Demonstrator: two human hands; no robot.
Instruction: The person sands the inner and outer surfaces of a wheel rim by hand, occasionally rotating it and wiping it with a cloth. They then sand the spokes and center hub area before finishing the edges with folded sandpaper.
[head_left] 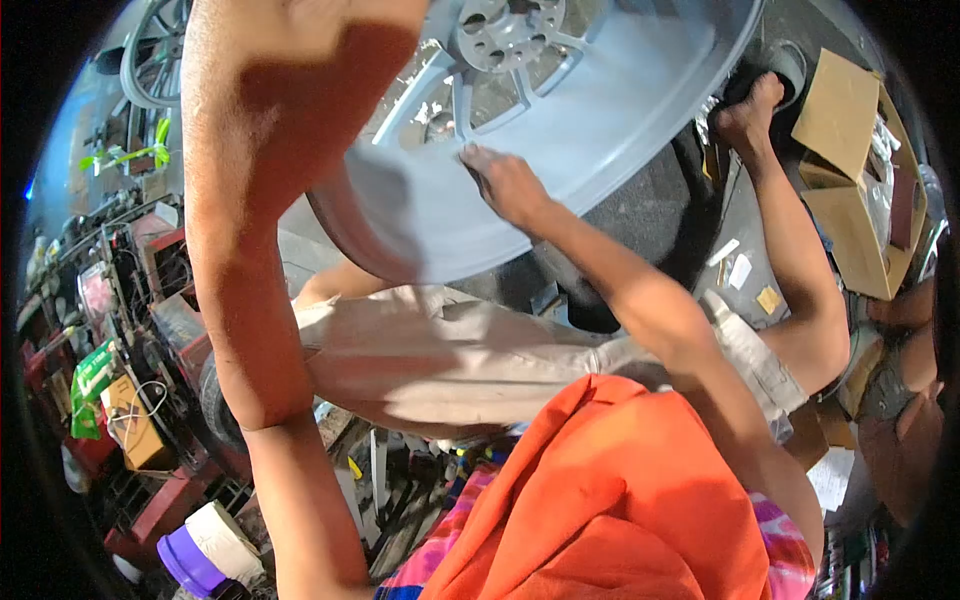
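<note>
A large light-grey wheel rim (640, 90) lies tilted over the lap, its spoked face toward the top. My right hand (507, 185) is closed, its fingertips against the inner barrel near the spokes; what it may hold is too small to make out. My left arm stretches up across the left side of the view, over the rim's left part, and its hand is outside the frame. Below the rim are beige shorts (400, 360) and an orange cloth (610, 500) over my front.
Another wheel (135, 60) stands at the upper left. Tools and metal parts crowd the left, with a purple-and-white roll (205, 550) below. An open cardboard box (840, 115) sits at the right, near my bare foot (750, 115). Part of another person (915, 430) shows at the right edge.
</note>
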